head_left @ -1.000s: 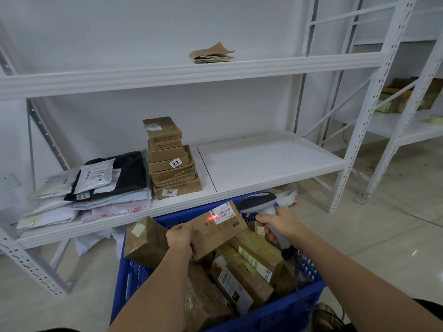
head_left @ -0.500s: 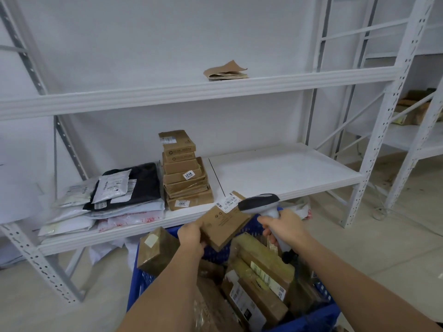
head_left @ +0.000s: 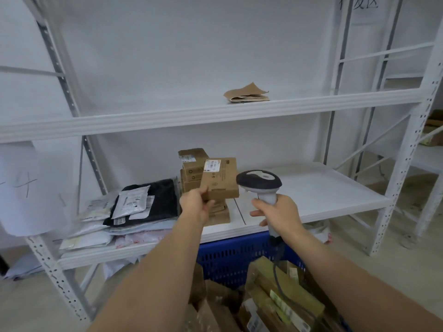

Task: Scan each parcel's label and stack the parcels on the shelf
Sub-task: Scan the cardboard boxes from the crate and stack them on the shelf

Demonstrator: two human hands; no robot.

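While both forearms are stretched fwd over the blue crate (head_left: 230,259), a flat cardboard parcel (head_left: 219,178) is held up by the left hand (head_left: 195,204), pinched at its lower-left corner btw thumb and curled fingers. Going left to right along the lower shelf (head_left: 323,188): at the left end a pile of poly mailers (head_left: 96,226) is spread toward the front edge, w/ a black bag (head_left: 160,200) on top and a white pouch (head_left: 130,203) laid on the bag. Just right of that, near the shelf's middle, a stack of small cardboard boxes (head_left: 191,164) is seen; the held parcel is raised in front of the stack's right side, tilted, its white label (head_left: 212,166) at the upper-left corner facing the camera. Whether parcel touches stack can't be told.

Right of the parcel, a handheld scanner (head_left: 259,182) is gripped by the right hand (head_left: 279,213), fingers wrapped round the grey-white handle, dark head up and level w/ the parcel's lower edge; its cable (head_left: 278,267) is run down into the crate. The right half of the lower shelf is seen as bare white board.

On the upper shelf (head_left: 167,116), right of centre, folded brown paper (head_left: 247,93) is laid near the front edge. Below, the crate is filled w/ more cardboard parcels (head_left: 282,298), several w/ labels.
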